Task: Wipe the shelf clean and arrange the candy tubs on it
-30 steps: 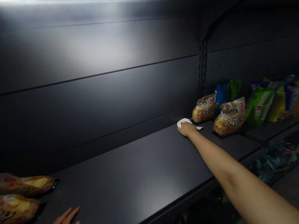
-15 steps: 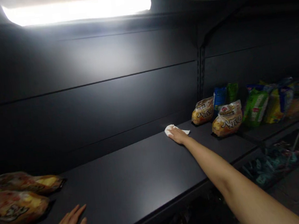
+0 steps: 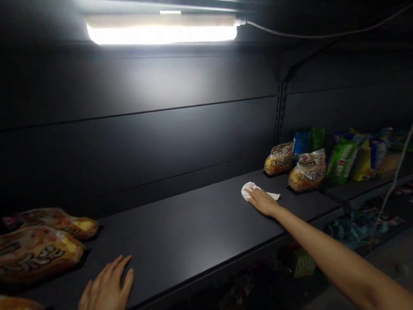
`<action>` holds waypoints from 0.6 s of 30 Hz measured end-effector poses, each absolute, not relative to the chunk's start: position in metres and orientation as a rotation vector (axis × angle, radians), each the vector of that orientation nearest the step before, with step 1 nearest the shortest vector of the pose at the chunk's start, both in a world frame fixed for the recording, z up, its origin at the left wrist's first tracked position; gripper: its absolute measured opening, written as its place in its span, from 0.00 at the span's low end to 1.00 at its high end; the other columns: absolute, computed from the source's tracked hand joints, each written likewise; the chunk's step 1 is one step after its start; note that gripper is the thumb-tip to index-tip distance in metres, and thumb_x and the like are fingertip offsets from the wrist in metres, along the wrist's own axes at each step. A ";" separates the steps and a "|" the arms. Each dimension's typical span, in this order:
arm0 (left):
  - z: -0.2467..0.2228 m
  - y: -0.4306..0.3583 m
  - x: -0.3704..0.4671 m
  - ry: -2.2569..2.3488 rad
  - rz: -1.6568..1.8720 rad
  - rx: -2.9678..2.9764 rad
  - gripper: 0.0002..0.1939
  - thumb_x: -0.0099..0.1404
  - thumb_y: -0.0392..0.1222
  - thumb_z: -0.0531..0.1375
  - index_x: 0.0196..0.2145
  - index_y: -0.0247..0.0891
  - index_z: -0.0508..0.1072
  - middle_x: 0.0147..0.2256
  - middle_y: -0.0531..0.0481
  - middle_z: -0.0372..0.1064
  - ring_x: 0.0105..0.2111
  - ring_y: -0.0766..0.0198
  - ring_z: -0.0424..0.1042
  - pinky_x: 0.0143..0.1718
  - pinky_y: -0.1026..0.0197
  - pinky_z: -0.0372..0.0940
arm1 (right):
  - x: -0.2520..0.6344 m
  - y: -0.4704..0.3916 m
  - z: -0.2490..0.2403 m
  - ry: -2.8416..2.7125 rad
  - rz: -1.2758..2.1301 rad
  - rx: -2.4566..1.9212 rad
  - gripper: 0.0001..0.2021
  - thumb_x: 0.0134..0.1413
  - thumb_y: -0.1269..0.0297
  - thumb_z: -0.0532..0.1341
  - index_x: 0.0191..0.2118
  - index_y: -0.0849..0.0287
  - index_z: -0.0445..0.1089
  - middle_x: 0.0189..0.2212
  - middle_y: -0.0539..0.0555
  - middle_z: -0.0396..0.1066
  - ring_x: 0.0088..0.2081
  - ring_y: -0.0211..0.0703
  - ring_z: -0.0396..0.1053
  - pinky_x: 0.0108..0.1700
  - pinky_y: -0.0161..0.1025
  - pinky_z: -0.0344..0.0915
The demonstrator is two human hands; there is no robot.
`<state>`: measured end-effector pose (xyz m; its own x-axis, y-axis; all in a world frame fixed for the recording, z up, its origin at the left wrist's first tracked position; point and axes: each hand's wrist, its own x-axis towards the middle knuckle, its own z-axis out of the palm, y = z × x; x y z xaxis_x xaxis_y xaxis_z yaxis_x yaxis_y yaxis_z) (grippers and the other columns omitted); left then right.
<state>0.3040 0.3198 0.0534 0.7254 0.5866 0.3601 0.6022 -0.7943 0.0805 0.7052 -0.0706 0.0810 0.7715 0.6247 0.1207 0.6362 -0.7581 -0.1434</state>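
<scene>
Pressed flat on a white cloth (image 3: 249,187), my right hand (image 3: 263,201) rests towards the back right of the dark shelf (image 3: 185,232); the cloth sticks out past its fingertips and on its right side. My left hand (image 3: 105,296) lies at the shelf's front left with its fingers spread and nothing in it. Just left of it are snack bags (image 3: 34,251) lying on the shelf. Two similar upright bags, one behind (image 3: 278,159) and one in front (image 3: 307,171), stand right of the cloth.
A bright tube lamp (image 3: 162,30) hangs above, its white cable (image 3: 312,37) running right. Green (image 3: 343,159), yellow and blue bags stand on the adjoining shelf. Another cable (image 3: 403,147) hangs at the right. Dim packages (image 3: 356,225) lie on a lower level.
The view has shifted, showing more of the lamp and the left bags. My right hand and the cloth have moved slightly towards the shelf's front. My left hand stays at the front left.
</scene>
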 end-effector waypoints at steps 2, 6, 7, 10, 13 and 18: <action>0.052 0.320 0.304 -0.979 -0.584 -2.851 0.30 0.65 0.52 0.43 0.58 0.40 0.67 0.60 0.44 0.64 0.61 0.52 0.62 0.63 0.46 0.51 | 0.665 -0.057 0.086 -1.205 -0.029 -2.655 0.28 0.68 0.51 0.45 0.68 0.54 0.50 0.69 0.55 0.47 0.69 0.51 0.45 0.68 0.49 0.46; 0.050 0.321 0.303 -0.978 -0.554 -2.839 0.29 0.67 0.51 0.42 0.59 0.40 0.66 0.61 0.44 0.64 0.62 0.53 0.59 0.64 0.46 0.48 | 0.586 -0.036 0.099 -1.669 0.110 -2.267 0.27 0.68 0.48 0.45 0.68 0.49 0.52 0.69 0.53 0.47 0.69 0.47 0.44 0.69 0.48 0.43; 0.051 0.320 0.302 -0.975 -0.537 -2.846 0.30 0.67 0.51 0.41 0.59 0.40 0.66 0.61 0.44 0.63 0.63 0.52 0.58 0.64 0.46 0.48 | 0.572 -0.035 0.102 -1.749 0.138 -2.190 0.26 0.68 0.49 0.45 0.67 0.48 0.52 0.69 0.51 0.47 0.69 0.46 0.44 0.69 0.48 0.43; 0.054 0.319 0.301 -0.984 -0.493 -2.860 0.30 0.67 0.51 0.40 0.60 0.40 0.65 0.62 0.45 0.62 0.63 0.51 0.58 0.64 0.44 0.48 | 0.566 -0.043 0.106 -1.831 0.177 -2.097 0.25 0.69 0.50 0.46 0.67 0.48 0.52 0.69 0.51 0.48 0.69 0.45 0.44 0.69 0.47 0.43; 0.056 0.318 0.300 -0.969 -0.475 -2.869 0.30 0.67 0.51 0.41 0.61 0.41 0.65 0.62 0.45 0.62 0.62 0.50 0.58 0.63 0.43 0.50 | 0.605 -0.068 0.100 -1.701 0.081 -2.205 0.26 0.68 0.50 0.47 0.67 0.52 0.54 0.68 0.54 0.51 0.68 0.47 0.47 0.68 0.49 0.46; 0.055 0.317 0.303 -0.957 -0.518 -2.837 0.30 0.67 0.51 0.41 0.60 0.39 0.65 0.61 0.43 0.62 0.62 0.50 0.59 0.62 0.44 0.50 | 0.701 -0.116 0.082 -1.322 -0.185 -2.554 0.28 0.67 0.52 0.44 0.66 0.61 0.55 0.67 0.58 0.52 0.68 0.49 0.48 0.68 0.50 0.46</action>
